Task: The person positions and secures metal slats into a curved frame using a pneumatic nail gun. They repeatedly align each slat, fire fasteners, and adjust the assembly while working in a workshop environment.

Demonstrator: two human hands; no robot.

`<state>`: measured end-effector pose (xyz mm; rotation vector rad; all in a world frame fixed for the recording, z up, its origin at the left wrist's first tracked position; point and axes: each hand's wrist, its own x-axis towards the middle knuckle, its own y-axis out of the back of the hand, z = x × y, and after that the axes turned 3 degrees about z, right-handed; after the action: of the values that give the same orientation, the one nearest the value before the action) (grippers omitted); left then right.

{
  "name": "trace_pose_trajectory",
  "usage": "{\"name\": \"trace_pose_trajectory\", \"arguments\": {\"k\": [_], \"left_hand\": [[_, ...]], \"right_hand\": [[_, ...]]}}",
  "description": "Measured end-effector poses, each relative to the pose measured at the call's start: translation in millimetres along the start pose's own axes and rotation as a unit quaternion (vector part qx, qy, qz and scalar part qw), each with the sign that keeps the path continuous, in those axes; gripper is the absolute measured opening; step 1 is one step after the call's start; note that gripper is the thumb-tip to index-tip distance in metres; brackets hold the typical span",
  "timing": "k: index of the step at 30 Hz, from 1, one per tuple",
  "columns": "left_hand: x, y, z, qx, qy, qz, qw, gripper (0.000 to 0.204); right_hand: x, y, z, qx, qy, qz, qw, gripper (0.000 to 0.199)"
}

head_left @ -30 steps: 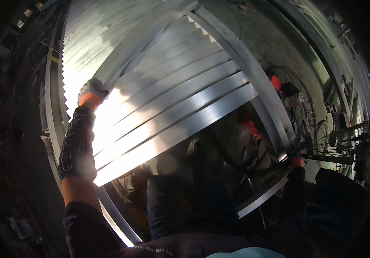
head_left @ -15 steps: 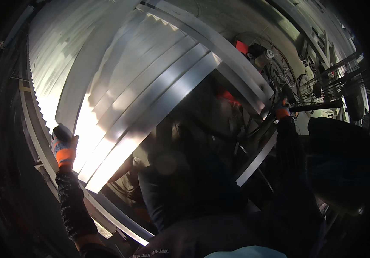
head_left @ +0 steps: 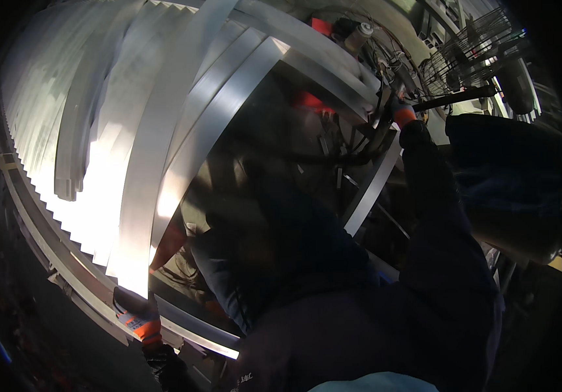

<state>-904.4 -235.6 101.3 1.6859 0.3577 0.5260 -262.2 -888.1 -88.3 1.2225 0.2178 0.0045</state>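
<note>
Though gloved, left fingers (head_left: pixel 127 300) on long, smooth metal bar (head_left: pixel 157 134)

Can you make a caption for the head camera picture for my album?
A gloved left hand holds a long metal strip's end, the gloved right hand beside a black bar.

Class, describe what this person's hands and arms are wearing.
The left hand wears a grey glove with dark fingers, an orange band and small markings. On the right hand, a glove also shows orange. The right sleeve is dark; the left sleeve, dark and crinkled.
</note>
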Motion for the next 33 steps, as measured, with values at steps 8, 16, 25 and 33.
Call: {"name": "trace_pose_trajectory", "arguments": {"k": [8, 16, 25, 33], "left_hand": [[-23, -5, -3, 0.003, 0.025, -0.024, 0.999, 0.078], [-36, 22, -9, -0.016, 0.138, -0.106, 0.985, 0.080], [-49, 13, 4, -0.056, 0.192, -0.135, 0.971, 0.085], [-63, 9, 14, -0.079, 0.176, -0.116, 0.974, 0.089]], "right_hand": [[2, 2, -9, 0.346, -0.193, 0.173, 0.902, 0.050], [76, -56, 76, 0.321, 0.002, 0.098, 0.942, 0.044], [72, -74, 68, -0.123, 0.085, 0.058, 0.987, 0.033], [77, -75, 59, -0.048, -0.021, -0.020, 0.998, 0.041]]}}
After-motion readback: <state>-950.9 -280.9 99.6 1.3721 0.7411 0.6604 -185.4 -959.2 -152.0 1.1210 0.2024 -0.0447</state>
